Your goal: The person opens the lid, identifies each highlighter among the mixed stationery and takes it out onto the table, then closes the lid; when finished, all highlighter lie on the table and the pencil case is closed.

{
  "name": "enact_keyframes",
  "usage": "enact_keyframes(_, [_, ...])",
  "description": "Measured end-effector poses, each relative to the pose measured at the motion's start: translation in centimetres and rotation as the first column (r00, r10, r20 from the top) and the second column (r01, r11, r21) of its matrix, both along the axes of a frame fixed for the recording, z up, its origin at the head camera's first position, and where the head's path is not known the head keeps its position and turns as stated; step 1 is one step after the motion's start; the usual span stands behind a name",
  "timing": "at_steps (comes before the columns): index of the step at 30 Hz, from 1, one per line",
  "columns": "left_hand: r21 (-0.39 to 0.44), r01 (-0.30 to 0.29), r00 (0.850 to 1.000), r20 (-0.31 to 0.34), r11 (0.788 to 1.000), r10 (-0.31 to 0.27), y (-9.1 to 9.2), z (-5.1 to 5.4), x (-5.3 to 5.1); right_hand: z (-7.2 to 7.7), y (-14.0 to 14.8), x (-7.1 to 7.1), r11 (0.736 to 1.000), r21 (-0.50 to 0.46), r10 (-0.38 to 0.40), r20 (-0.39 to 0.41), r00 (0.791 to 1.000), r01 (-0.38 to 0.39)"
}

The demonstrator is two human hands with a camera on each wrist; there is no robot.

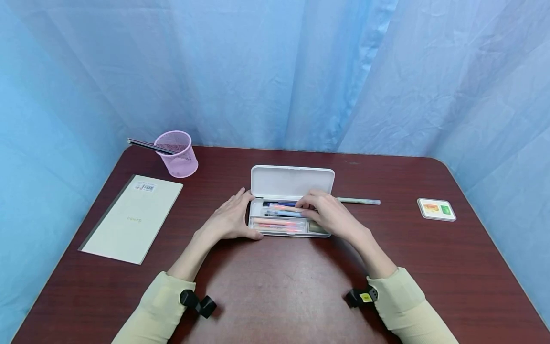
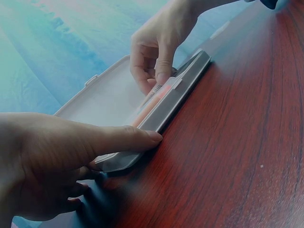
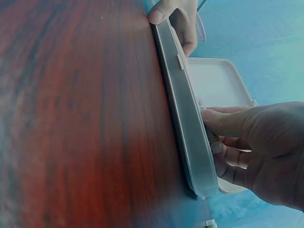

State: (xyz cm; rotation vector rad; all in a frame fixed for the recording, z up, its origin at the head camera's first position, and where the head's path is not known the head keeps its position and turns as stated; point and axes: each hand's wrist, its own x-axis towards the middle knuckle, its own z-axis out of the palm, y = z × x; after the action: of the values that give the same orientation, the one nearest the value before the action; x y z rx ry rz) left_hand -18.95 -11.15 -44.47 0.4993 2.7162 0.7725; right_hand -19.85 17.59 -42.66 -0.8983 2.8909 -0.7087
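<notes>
A white pencil case (image 1: 292,181) lies with its lid raised. My left hand (image 1: 231,215) holds the case's left end, its thumb along the front corner and its fingers toward the back. Over the right part of the case, my right hand (image 1: 328,213) pinches a pen (image 1: 285,208) lying among others; its fingertips partly hide the pens. Several pens and a dark blue one (image 1: 279,204) lie in the rear part. In the front section are peach and pink pens (image 1: 277,224) and an olive-grey piece (image 1: 316,227).
A light green pen (image 1: 358,201) sticks out right behind the case. Far left stand a pink mesh cup (image 1: 182,165) with dark pencils (image 1: 150,146) and a cream notebook (image 1: 133,220). A small flat white case (image 1: 436,209) lies at right. Blue curtains (image 1: 258,71) border the table.
</notes>
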Motion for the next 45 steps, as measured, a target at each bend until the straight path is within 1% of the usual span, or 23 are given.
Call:
enact_keyframes(8, [-0.005,-0.003,1.000,0.004,1.000,0.003,-0.1,0.1,0.0,0.0,0.0,-0.1,1.000,0.001,0.006,-0.043,0.999,-0.005])
enact_keyframes(14, [-0.003,-0.004,1.000,0.003,1.000,0.004,-0.3,-0.2,-0.1,0.0,0.0,-0.2,1.000,-0.010,0.007,-0.073,0.997,-0.007])
enact_keyframes(19, [-0.002,-0.002,1.000,0.001,1.000,0.002,-0.3,-0.1,-0.1,0.1,0.8,-0.3,1.000,-0.016,0.003,-0.089,0.996,-0.004])
enact_keyframes(23, [-0.005,0.003,1.000,-0.011,1.000,-0.003,-0.2,0.1,0.0,0.4,2.9,-0.2,1.000,-0.021,0.000,-0.100,0.995,-0.002])
enact_keyframes(29, [-0.009,0.008,1.000,-0.016,1.000,-0.008,0.0,0.1,0.0,0.9,8.1,-0.2,0.996,-0.085,-0.029,-0.161,0.987,0.016])
enact_keyframes(31, [-0.011,0.007,1.000,-0.010,1.000,-0.007,0.0,0.1,0.0,1.0,9.8,-0.2,0.994,-0.099,-0.054,-0.166,0.985,0.037])
enact_keyframes(34, [-0.014,0.003,1.000,-0.005,1.000,-0.003,0.0,0.1,0.1,0.9,11.8,-0.2,0.993,-0.090,-0.095,-0.158,0.983,0.082])
enact_keyframes(37, [-0.015,-0.001,1.000,-0.004,1.000,0.001,0.0,0.1,0.0,0.9,13.4,-0.2,0.989,-0.075,-0.140,-0.131,0.982,0.131])
enact_keyframes(40, [-0.013,-0.002,1.000,0.004,1.000,0.002,0.0,0.1,-0.1,0.8,14.5,-0.2,0.986,-0.071,-0.158,-0.120,0.980,0.150])
enact_keyframes(45, [-0.015,0.001,1.000,0.002,1.000,-0.001,0.0,0.2,0.0,0.4,15.6,-0.5,0.988,-0.056,-0.151,-0.134,0.980,0.144])
